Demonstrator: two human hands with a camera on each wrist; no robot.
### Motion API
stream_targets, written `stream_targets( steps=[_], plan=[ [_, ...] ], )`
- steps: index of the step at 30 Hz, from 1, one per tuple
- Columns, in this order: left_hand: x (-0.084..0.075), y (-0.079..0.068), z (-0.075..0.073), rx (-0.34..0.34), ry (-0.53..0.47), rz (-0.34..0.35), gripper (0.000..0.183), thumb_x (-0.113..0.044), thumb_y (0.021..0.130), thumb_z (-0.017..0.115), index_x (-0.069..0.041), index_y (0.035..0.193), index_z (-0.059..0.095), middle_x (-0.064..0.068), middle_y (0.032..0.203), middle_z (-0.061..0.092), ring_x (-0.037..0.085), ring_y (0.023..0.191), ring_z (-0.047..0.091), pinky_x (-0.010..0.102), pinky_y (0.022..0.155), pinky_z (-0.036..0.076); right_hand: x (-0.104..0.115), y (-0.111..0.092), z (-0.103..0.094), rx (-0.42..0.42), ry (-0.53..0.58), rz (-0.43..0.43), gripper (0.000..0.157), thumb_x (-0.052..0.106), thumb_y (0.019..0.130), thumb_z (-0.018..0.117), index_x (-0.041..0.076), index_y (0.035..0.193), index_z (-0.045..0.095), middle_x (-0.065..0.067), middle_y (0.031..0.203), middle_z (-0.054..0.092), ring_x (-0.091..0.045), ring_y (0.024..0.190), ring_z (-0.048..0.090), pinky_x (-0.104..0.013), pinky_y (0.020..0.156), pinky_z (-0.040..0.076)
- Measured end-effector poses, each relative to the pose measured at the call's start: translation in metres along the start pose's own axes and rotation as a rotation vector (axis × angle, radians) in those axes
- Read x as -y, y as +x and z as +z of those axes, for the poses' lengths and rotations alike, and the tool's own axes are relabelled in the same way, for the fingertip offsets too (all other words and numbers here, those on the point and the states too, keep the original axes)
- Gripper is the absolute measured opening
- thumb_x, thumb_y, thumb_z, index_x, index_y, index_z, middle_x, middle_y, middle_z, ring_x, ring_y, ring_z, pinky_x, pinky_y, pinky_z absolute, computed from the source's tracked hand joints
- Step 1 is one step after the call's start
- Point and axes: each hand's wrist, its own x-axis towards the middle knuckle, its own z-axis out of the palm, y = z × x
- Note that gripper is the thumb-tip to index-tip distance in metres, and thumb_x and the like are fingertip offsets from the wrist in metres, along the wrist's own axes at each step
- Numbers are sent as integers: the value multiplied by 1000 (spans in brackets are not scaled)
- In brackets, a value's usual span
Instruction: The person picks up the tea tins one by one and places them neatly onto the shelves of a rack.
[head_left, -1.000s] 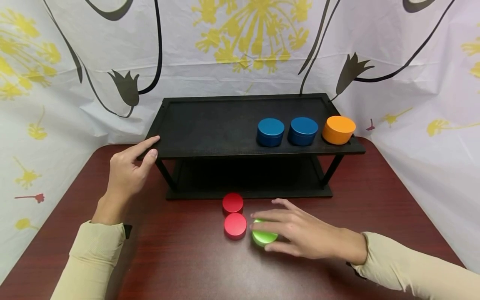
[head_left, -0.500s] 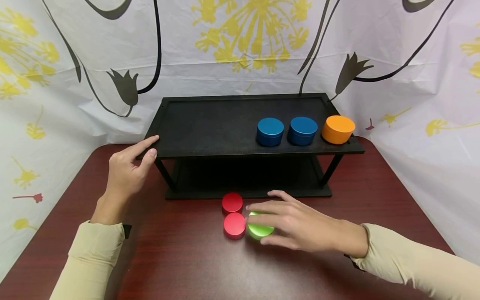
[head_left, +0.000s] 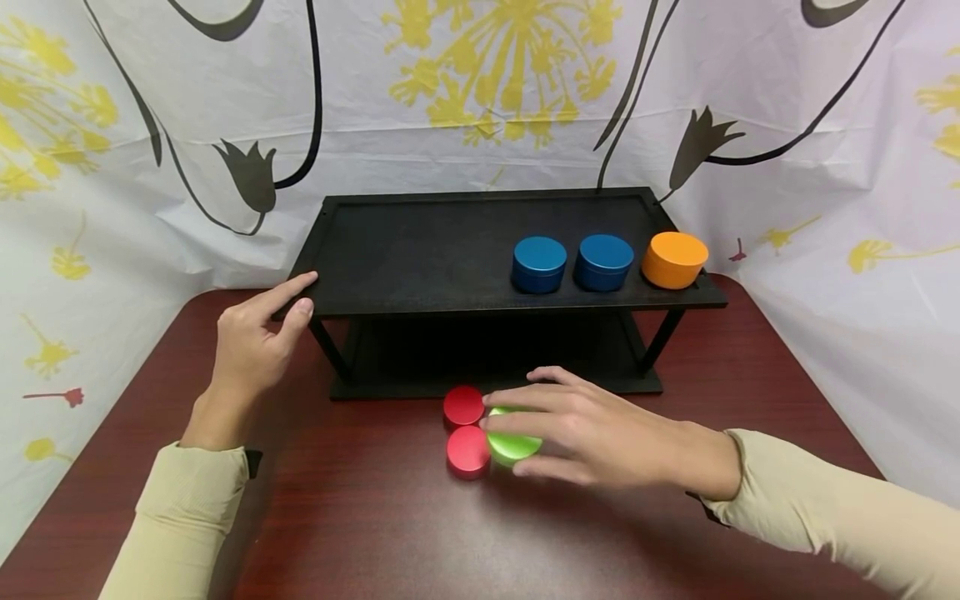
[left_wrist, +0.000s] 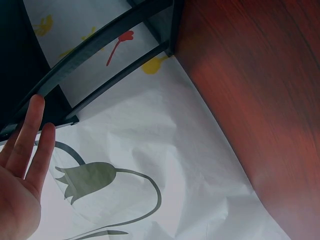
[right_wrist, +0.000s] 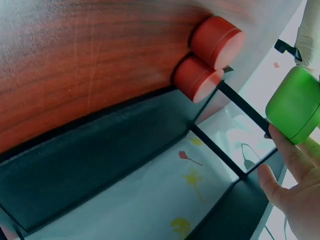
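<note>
My right hand (head_left: 592, 429) grips a round green tin (head_left: 512, 446) from above, fingers along its far side and thumb at its near side. The right wrist view shows this green tin (right_wrist: 295, 105) between the fingers, apart from two red tins. Those red tins (head_left: 462, 405) (head_left: 468, 452) stand one in front of the other on the table, just left of it. At the left front corner of a black two-level shelf (head_left: 420, 242), my left hand (head_left: 255, 346) rests with straight fingers; in the left wrist view its fingertips meet the shelf's edge.
Two blue tins (head_left: 539, 265) (head_left: 603, 262) and an orange tin (head_left: 675, 260) line the right front of the shelf's top. Its lower level (head_left: 495, 354) lies behind the red tins. A patterned white sheet (head_left: 465, 158) surrounds the dark red table (head_left: 360, 517).
The right hand has moved the green tin left and away from the person, closer to the red tins. The left hand and the tins on the shelf have stayed put.
</note>
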Motion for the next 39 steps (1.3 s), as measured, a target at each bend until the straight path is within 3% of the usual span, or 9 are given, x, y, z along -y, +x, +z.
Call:
stream_targets(
  steps=[14,28,39],
  plan=[
    [0,0,1,-30,-12,-1,32,-24,93,61,-15,120,75,8,104,75,17,73,59,21,70,38,4,16,-17,-4,-38,-47,49,31,91,73,13,135,63,0,140,58,-12,133,49,-48,108,35],
    [0,0,-1,2,0,1,33,-25,95,58,-15,123,73,11,106,75,13,74,59,20,71,38,4,33,-35,-45,-42,-88,47,32,91,72,11,133,64,-3,140,58,-13,131,50,-44,107,35],
    [-1,0,0,-9,-8,2,32,-23,94,60,-14,122,74,9,105,75,13,71,57,21,70,38,6,44,-50,-56,-14,-40,52,31,90,74,11,136,61,-4,141,57,-19,123,55,-42,105,38]
  ],
)
